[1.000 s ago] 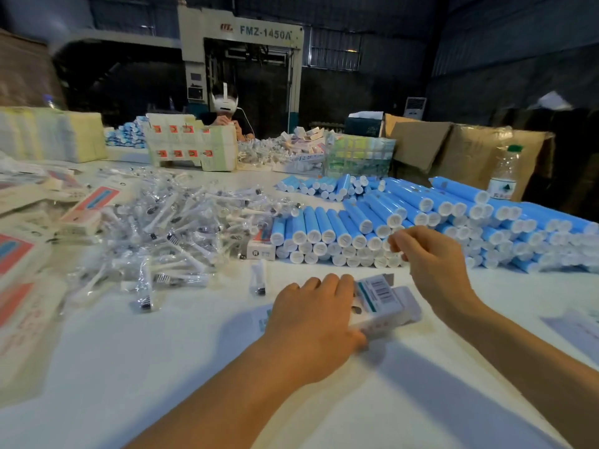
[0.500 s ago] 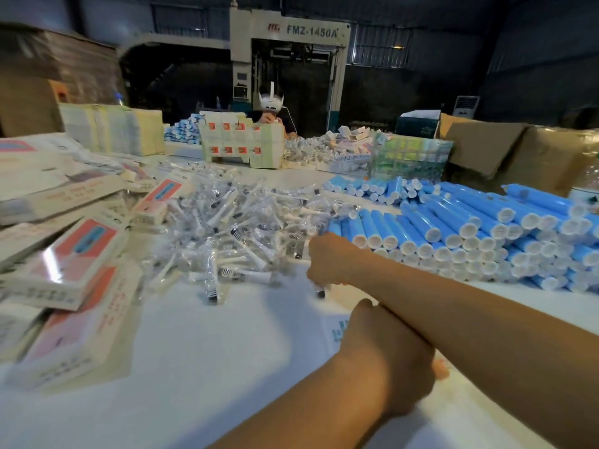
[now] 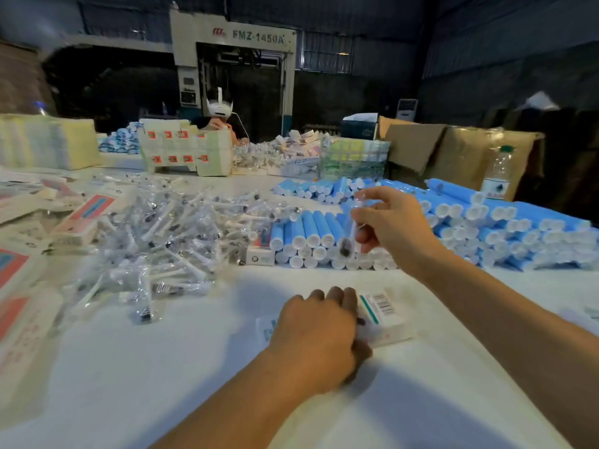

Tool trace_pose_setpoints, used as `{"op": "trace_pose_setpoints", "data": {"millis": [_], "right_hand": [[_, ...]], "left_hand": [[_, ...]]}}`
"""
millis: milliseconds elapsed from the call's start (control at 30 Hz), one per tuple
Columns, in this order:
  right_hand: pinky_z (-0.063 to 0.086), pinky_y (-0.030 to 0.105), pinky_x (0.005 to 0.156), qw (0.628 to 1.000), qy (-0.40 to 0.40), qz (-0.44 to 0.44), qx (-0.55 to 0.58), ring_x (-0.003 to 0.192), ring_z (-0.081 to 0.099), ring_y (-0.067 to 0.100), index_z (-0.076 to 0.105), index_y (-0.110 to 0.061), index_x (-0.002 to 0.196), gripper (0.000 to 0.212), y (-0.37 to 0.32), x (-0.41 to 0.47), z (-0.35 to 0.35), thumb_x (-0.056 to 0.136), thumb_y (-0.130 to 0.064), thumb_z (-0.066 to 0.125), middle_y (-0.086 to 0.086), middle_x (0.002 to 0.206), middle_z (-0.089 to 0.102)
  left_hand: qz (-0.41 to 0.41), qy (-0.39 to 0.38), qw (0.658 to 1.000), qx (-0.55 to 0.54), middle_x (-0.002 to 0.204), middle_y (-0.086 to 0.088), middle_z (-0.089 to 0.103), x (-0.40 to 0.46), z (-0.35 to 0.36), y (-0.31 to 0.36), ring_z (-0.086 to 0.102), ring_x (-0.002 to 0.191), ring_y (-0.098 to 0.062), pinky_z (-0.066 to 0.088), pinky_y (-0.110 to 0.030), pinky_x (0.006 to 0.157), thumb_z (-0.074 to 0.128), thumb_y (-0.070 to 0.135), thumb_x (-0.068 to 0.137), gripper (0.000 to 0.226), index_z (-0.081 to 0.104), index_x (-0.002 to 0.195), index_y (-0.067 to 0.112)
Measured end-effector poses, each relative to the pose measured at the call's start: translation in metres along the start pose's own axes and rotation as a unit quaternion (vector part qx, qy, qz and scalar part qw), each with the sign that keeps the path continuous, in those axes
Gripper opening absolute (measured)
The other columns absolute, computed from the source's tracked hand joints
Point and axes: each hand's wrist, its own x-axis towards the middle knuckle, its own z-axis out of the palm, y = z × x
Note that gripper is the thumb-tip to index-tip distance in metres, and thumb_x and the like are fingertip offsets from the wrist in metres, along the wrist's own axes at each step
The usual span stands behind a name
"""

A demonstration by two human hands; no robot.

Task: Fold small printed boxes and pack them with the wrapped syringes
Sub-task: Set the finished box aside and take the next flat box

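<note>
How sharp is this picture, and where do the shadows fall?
Head view: soft all over, motion blur on the right hand and its wrapped syringe; wide-angle bending at the edges; dim background; both forearms throw grey shadows on the white table; the box barcode stays readable.

"FMZ-1450A" on grey machine (image 3: 232,35)

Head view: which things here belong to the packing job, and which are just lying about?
In the job:
- small white barcoded box, held by left hand
- clear-wrapped syringe, pinched by right hand
- heap of wrapped syringes

Lying about:
- blue tubes
- clear plastic bottle
</note>
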Motion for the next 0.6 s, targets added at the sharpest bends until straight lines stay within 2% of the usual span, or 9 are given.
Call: {"op": "trace_pose_setpoints", "data": {"millis": [33, 100, 200, 367, 533, 600], "right_hand": [[0.046, 0.025, 0.041, 0.998, 0.034, 0.013, 0.049, 0.043, 0.055, 0.014, 0.060, -0.009, 0.103, 0.018, 0.009, -0.006, -0.018, 0.087, -0.001, 0.060, 0.010, 0.060, 0.058], [0.046, 0.023, 0.040, 0.989, 0.094, 0.042, 0.108, 0.043, 0.055, 0.012, 0.060, -0.009, 0.093, 0.011, 0.027, -0.017, -0.046, 0.088, 0.000, 0.059, 0.013, 0.068, 0.056], [0.047, 0.025, 0.041, 0.972, 0.167, 0.081, 0.146, 0.043, 0.056, 0.011, 0.057, -0.009, 0.090, 0.010, 0.056, -0.035, -0.067, 0.088, 0.001, 0.057, 0.013, 0.071, 0.055], [0.048, 0.026, 0.043, 0.966, 0.145, 0.097, 0.192, 0.047, 0.059, 0.017, 0.055, -0.004, 0.091, 0.011, 0.076, -0.047, -0.064, 0.086, 0.005, 0.058, 0.012, 0.068, 0.056], [0.047, 0.019, 0.049, 0.982, 0.141, 0.068, 0.105, 0.053, 0.059, 0.008, 0.059, -0.010, 0.079, 0.012, 0.079, -0.055, -0.051, 0.081, -0.003, 0.068, 0.004, 0.067, 0.061], [0.050, 0.024, 0.059, 0.985, 0.145, 0.066, 0.067, 0.063, 0.060, 0.010, 0.059, -0.014, 0.078, 0.014, 0.080, -0.058, -0.048, 0.078, -0.010, 0.073, 0.005, 0.074, 0.064]], "left_hand": [[-0.082, 0.007, 0.996, -0.039, 0.123, -0.002, 0.047, 0.002, 0.002, 0.002, 0.047, 0.108, -0.026, 0.028, -0.035, 0.070, 0.046, 0.054, 0.086, 0.059, 0.031, 0.131, 0.019], [-0.075, 0.036, 0.996, -0.041, 0.126, 0.004, 0.045, 0.000, -0.005, -0.001, 0.045, 0.113, -0.021, 0.030, -0.034, 0.073, 0.042, 0.061, 0.085, 0.061, 0.028, 0.133, 0.024], [-0.100, 0.029, 0.993, -0.061, 0.135, 0.010, 0.037, 0.005, -0.007, 0.004, 0.040, 0.119, -0.015, 0.034, -0.032, 0.082, 0.035, 0.067, 0.086, 0.071, 0.016, 0.141, 0.028], [-0.137, 0.034, 0.989, -0.044, 0.136, 0.014, 0.035, 0.003, -0.009, 0.001, 0.040, 0.118, -0.010, 0.031, -0.028, 0.075, 0.033, 0.067, 0.086, 0.072, 0.010, 0.144, 0.030], [-0.140, 0.055, 0.988, -0.034, 0.138, 0.014, 0.034, 0.002, -0.009, 0.002, 0.041, 0.117, -0.010, 0.034, -0.027, 0.077, 0.032, 0.067, 0.086, 0.073, 0.008, 0.144, 0.030], [-0.137, 0.057, 0.988, -0.042, 0.139, 0.015, 0.033, 0.003, -0.008, 0.004, 0.040, 0.118, -0.009, 0.036, -0.027, 0.082, 0.032, 0.068, 0.086, 0.074, 0.007, 0.145, 0.030]]}}
